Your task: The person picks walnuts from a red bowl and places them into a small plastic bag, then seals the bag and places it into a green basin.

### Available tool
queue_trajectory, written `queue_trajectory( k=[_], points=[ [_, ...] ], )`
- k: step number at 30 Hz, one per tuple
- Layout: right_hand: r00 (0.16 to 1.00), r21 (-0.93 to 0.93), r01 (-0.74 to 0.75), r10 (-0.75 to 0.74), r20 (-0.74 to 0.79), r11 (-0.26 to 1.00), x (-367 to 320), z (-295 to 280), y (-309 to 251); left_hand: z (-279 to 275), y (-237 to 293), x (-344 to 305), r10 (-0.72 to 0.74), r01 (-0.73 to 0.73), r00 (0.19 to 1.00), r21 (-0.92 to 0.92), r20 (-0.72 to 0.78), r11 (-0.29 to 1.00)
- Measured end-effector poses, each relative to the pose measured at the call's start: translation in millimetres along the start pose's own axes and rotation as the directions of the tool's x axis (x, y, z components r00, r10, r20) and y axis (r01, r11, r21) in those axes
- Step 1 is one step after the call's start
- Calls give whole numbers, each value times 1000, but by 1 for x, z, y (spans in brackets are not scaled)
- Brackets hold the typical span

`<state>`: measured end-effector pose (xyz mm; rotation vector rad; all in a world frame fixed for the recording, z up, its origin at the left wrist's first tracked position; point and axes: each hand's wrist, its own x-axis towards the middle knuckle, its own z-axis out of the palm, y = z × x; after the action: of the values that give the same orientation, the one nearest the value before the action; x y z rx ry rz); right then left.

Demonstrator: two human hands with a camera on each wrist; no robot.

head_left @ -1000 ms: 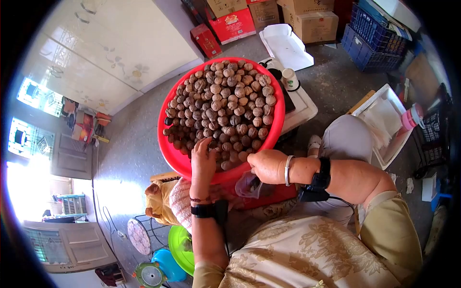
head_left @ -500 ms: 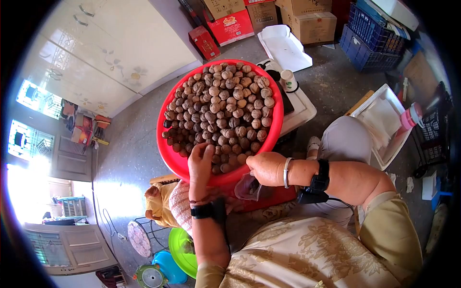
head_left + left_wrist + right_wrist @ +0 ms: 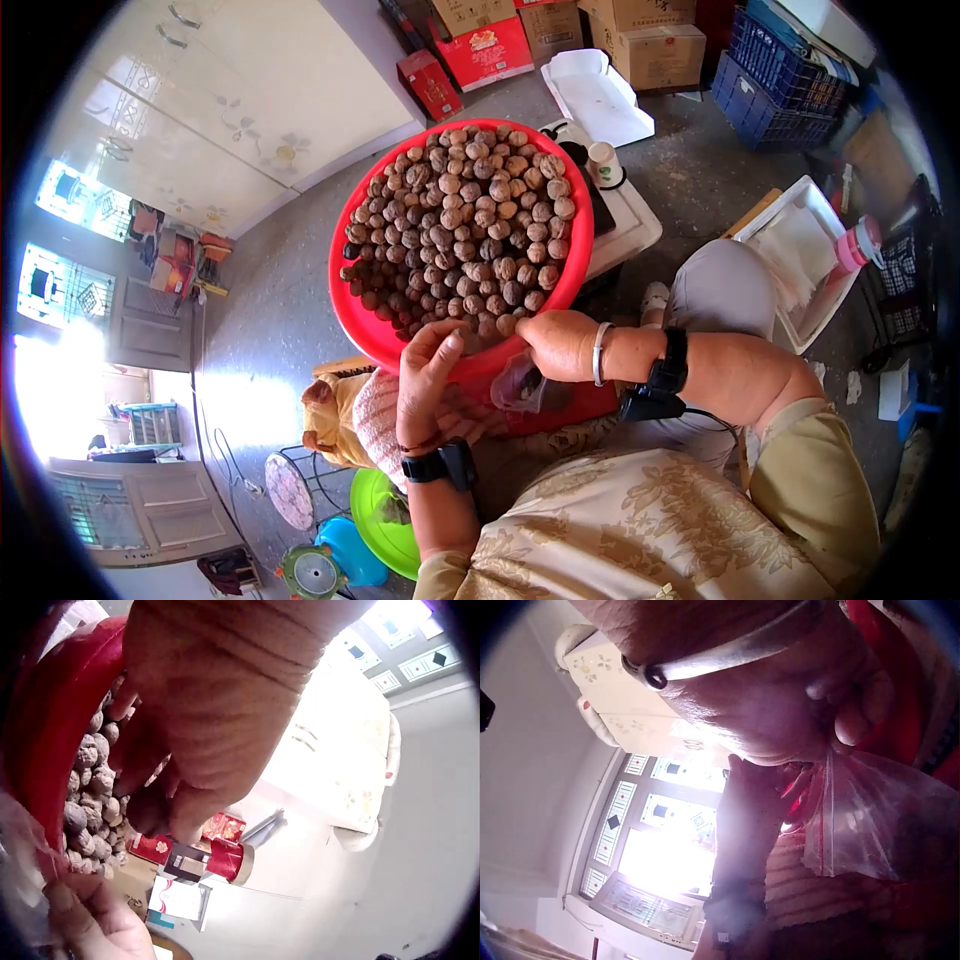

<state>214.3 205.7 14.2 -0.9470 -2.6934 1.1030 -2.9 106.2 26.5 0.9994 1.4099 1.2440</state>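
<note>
A large red basin (image 3: pixel 582 255) full of walnuts (image 3: pixel 460 215) stands in front of me. My left hand (image 3: pixel 425 375) is at its near rim, fingers curled in, thumb upward. In the left wrist view a sliver of a walnut (image 3: pixel 157 771) shows between the curled fingers, mostly hidden by them. My right hand (image 3: pixel 562 347), wearing a bangle, pinches the edge of a clear plastic bag (image 3: pixel 877 817) at the rim. The bag hangs below the basin with a few dark things inside, seen dimly through the plastic.
Beyond the basin are a white stand (image 3: pixel 630 235) with a cup (image 3: pixel 603 165), and a white foam tray (image 3: pixel 598 95). Cardboard boxes (image 3: pixel 660 55) and blue crates (image 3: pixel 770 100) line the back. A white foam box (image 3: pixel 800 310) is at right; a green basin (image 3: pixel 375 520) lies at lower left.
My left hand has drawn back from among the walnuts toward the near rim and the bag. The right hand keeps its pinch on the bag in nearly the same place.
</note>
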Motion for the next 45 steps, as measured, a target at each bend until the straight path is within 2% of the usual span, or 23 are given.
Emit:
queue_trajectory(
  k=[2, 4, 6, 7, 8, 10, 12, 13, 14, 16, 18, 20, 21, 23, 27, 29, 33, 35, 36, 38, 39, 41, 45],
  points=[
    [1000, 11, -5, 6, -27, 1000, 0, 1, 0, 6, 9, -11, -37, 38, 999, 42, -9, 998],
    [1000, 7, -3, 3, -31, 1000, -1, 1, -1, 16, 19, -20, -57, 49, 997, 125, 58, 991],
    [999, 2, 3, -3, -36, 1000, -2, -1, -3, 24, 27, -25, -54, 48, 998, 172, 30, 984],
    [999, 1, 10, -10, -34, 1000, -3, -3, -4, 23, 22, -23, 125, -169, 983, 412, 132, 895],
    [999, -1, 17, -17, -32, 1000, -4, -5, -4, 23, 21, -22, 264, -377, 926, 598, 272, 708],
    [999, 1, 29, -29, -31, 1000, -4, -4, -2, 28, 23, -28, 286, -371, 928, 626, 237, 686],
    [999, 5, 42, -42, -30, 999, -3, -1, 1, 23, 22, -30, 264, -247, 961, 674, 79, 697],
    [998, 2, 41, -41, -44, 999, -2, 1, 2, 20, 25, -28, 328, -231, 945, 742, 16, 630],
    [997, -2, 41, -41, -58, 999, -1, 3, 4, 13, 25, -26, 328, -228, 945, 744, 12, 628],
    [996, 2, 53, -53, -75, 999, 0, 5, 6, -7, 16, -17, 383, -76, 911, 851, -153, 520],
    [994, 8, 62, -61, -90, 998, 0, 2, 3, -22, 6, -11, 375, -43, 911, 867, -170, 497],
    [999, -41, -4, 7, 54, 999, -2, -7, -4, -30, -2, -4, 342, 54, 924, 946, -169, 321],
    [999, -40, -3, 5, 54, 999, -2, -8, -5, -35, -9, 1, 342, 55, 924, 946, -170, 320],
    [999, -17, -10, 10, 44, 1000, -3, -9, -6, -39, -17, 11, 198, 140, 959, 945, -204, 296],
    [998, -18, -13, 14, 62, 1000, -3, -8, -3, -33, -18, 16, 188, 186, 956, 963, -223, 196],
    [994, 25, 76, -74, -74, 997, -2, 2, 6, -34, -16, 17, 141, 190, 966, 964, -218, 188],
    [995, -26, 68, -69, -68, 997, -1, -3, -1, -38, -17, 19, 106, 183, 973, 963, -207, 197],
    [997, -40, -24, 27, 78, 999, -3, -12, -8, -43, -19, 15, 145, 135, 958, 838, -246, 529],
    [997, -39, -23, 26, 78, 999, -3, -12, -8, -46, -20, 12, 145, 135, 958, 838, -246, 528],
    [996, -40, -18, 22, 91, 999, -3, -12, -8, -48, -17, 6, 73, 106, 955, 559, -287, 822],
    [996, -40, -15, 19, 93, 999, -2, -7, -5, -46, -14, 2, 73, 107, 954, 560, -290, 822],
    [997, 1, 51, -51, -52, 999, -2, 2, 2, -41, -7, -7, 84, 49, 954, 425, -289, 904],
    [999, -23, 35, -36, -37, 999, -2, -4, -3, -41, -12, -11, 91, 58, 948, 446, -305, 893]
  ],
)
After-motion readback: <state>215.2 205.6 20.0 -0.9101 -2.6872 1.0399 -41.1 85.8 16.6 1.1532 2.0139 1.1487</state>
